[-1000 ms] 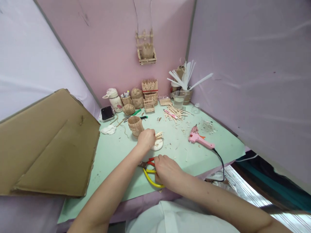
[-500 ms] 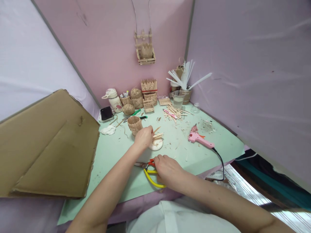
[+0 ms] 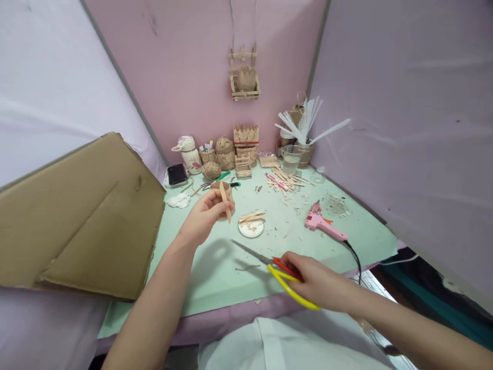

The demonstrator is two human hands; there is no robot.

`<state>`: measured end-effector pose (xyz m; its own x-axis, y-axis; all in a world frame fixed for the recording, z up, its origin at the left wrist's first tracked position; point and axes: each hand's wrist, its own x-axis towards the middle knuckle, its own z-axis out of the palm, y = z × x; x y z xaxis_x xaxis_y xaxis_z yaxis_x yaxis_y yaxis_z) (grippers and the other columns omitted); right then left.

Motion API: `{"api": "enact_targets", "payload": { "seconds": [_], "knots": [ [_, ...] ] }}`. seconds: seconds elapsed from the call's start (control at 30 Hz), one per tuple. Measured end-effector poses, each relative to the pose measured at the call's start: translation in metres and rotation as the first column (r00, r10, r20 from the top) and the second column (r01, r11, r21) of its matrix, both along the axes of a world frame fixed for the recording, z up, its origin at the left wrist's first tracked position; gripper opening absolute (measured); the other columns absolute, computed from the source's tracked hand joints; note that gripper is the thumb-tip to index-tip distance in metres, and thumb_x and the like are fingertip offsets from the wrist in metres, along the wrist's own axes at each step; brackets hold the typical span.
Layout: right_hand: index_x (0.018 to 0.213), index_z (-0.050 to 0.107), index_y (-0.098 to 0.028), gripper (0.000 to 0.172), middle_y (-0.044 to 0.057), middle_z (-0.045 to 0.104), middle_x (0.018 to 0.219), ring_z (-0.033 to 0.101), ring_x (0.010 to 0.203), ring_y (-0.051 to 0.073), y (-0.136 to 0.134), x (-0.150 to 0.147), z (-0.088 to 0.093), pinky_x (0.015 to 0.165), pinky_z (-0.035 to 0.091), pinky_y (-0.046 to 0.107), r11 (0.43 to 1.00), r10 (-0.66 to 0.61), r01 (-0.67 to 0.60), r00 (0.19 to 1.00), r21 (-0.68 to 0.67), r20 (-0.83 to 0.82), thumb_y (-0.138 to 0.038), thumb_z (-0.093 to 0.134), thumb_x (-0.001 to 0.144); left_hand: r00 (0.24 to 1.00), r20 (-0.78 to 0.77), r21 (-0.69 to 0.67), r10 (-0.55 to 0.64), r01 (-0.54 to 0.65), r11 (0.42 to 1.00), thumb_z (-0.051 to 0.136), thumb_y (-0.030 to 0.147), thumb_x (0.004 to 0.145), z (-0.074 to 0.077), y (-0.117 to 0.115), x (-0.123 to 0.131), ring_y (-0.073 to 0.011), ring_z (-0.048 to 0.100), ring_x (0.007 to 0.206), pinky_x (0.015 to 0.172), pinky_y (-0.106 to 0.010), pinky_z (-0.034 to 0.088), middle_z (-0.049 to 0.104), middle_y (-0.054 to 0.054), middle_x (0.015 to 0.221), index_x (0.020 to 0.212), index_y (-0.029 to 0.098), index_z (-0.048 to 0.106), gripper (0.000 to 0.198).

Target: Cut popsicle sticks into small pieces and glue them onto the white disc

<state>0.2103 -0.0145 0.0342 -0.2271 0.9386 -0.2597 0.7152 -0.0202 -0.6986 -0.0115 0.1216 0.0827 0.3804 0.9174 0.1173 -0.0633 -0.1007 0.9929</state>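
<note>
**Stick held up, scissors gripped low**

The left hand (image 3: 203,218) holds a wooden craft stick (image 3: 223,190) nearly upright above the green surface (image 3: 215,280). Its fingers are clamped around the stick's middle, probably so both ends stay free. At 5 o'clock from it, the right hand (image 3: 319,282) grips yellow-handled scissors (image 3: 269,263). Those fingers are closed on the handles and the blades point toward 10 o'clock. A white dish of stick pieces (image 3: 252,235) sits between the hands, within easy reach.

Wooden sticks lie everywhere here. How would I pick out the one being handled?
Start at the green table, near its middle, left of the small white disc stacked with short sticks. There the left hand pinches a single stick. Unlike the loose pile at the back, it is lifted off the table, nearly upright.
</note>
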Motion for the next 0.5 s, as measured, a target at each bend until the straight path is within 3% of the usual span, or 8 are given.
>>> {"api": "enact_targets", "payload": {
  "seconds": [0.13, 0.2, 0.27, 0.37, 0.5],
  "knots": [
    [0.078, 0.044, -0.021, 0.018, -0.005, 0.04, 0.065, 0.034, 0.055, 0.009, -0.009, 0.014, 0.004, 0.05, 0.027, 0.021, 0.977, -0.136, 0.068, 0.93, -0.203, -0.342, -0.035, 0.054, 0.077, 0.97, 0.234, -0.127, -0.064, 0.095, 0.987, 0.054, 0.018, 0.076, -0.016, -0.003, 0.001, -0.0075, 0.047, 0.055, 0.052, -0.019, 0.035, 0.056, 0.002, 0.066, 0.086, 0.02, 0.052, 0.01],
    [0.082, 0.043, -0.021, 0.027, -0.005, 0.04, 0.067, 0.033, 0.054, 0.009, -0.013, 0.014, 0.005, 0.049, 0.028, 0.022, 0.973, -0.191, 0.1, 0.848, -0.206, -0.494, -0.044, 0.057, 0.076, 0.948, 0.308, -0.204, -0.081, 0.149, 0.968, 0.053, 0.019, 0.076, -0.028, -0.003, 0.008, -0.0049, 0.037, 0.044, 0.045, -0.018, 0.027, 0.051, 0.004, 0.06, 0.093, 0.02, 0.053, 0.017],
    [0.085, 0.044, -0.022, 0.036, -0.003, 0.042, 0.072, 0.036, 0.059, 0.01, -0.014, 0.009, 0.005, 0.051, 0.03, 0.023, 0.981, -0.193, 0.146, 0.776, -0.127, -0.6, -0.053, 0.057, 0.074, 0.936, 0.342, -0.261, -0.087, 0.184, 0.948, 0.05, 0.026, 0.08, -0.039, -0.005, 0.014, -0.0048, 0.034, 0.044, 0.044, -0.018, 0.026, 0.048, 0.003, 0.057, 0.094, 0.017, 0.056, 0.018],
    [0.092, 0.044, -0.022, 0.044, -0.002, 0.043, 0.075, 0.039, 0.063, 0.012, -0.009, -0.001, 0.001, 0.056, 0.033, 0.025, 0.984, -0.138, 0.177, 0.738, -0.008, -0.66, -0.061, 0.054, 0.073, 0.929, 0.354, -0.327, -0.106, 0.229, 0.917, 0.046, 0.04, 0.083, -0.051, -0.01, 0.019, -0.0066, 0.039, 0.051, 0.049, -0.019, 0.031, 0.047, 0.001, 0.059, 0.091, 0.012, 0.06, 0.031],
    [0.094, 0.042, -0.023, 0.044, -0.003, 0.038, 0.072, 0.039, 0.063, 0.013, 0.0, -0.013, -0.008, 0.058, 0.034, 0.026, 0.977, -0.164, 0.212, 0.815, 0.022, -0.556, -0.061, 0.052, 0.074, 0.952, 0.3, -0.353, -0.068, 0.177, 0.919, 0.057, 0.04, 0.079, -0.057, -0.016, 0.02, -0.006, 0.041, 0.054, 0.054, -0.018, 0.033, 0.045, 0.003, 0.059, 0.081, 0.014, 0.058, 0.025]
  ]
}}
